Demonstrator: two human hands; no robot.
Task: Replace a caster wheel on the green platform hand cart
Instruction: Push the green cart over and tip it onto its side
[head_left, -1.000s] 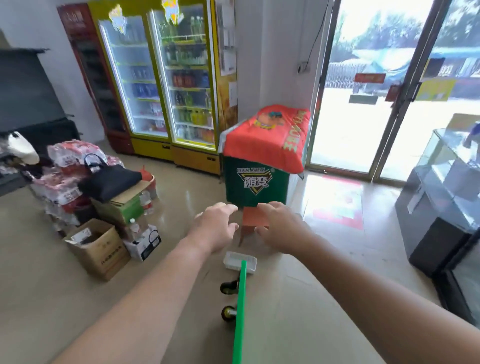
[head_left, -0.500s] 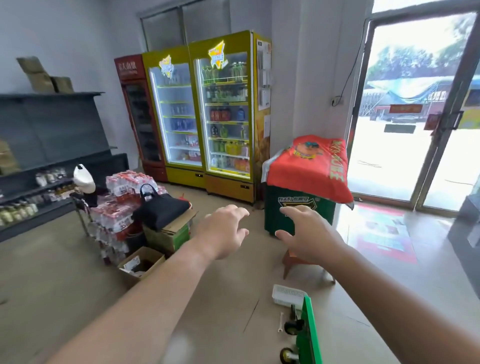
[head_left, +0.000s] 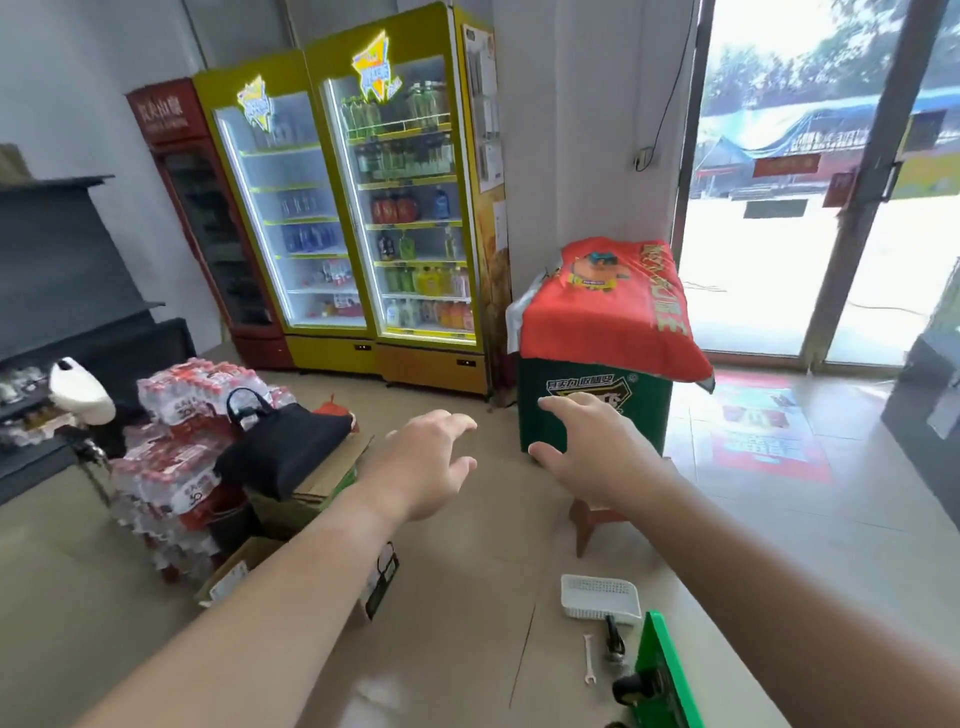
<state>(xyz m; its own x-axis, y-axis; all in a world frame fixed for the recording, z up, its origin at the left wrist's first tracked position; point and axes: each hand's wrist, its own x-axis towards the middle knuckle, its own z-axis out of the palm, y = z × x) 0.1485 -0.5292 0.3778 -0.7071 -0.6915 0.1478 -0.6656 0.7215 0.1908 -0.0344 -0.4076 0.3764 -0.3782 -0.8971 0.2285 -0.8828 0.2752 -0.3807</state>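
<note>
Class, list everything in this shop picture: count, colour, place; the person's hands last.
Cart: one, green, on edge, bottom right.
Wheels: at least two, black, on cart.
Wrench: one, silvery, floor left of cart.
Basket: one, white, floor beyond cart.
Stool: one, red, partly behind right hand.
Fridges: three, two yellow, one red, back wall.
Cooler: one, green, right of fridges.
Cloth: one, red, over cooler.
Bottle packs: one stack, red and clear, left.
Bag: one, black, beside bottle packs.
Left hand: open, empty, centre.
Right hand: open, empty, centre.
</note>
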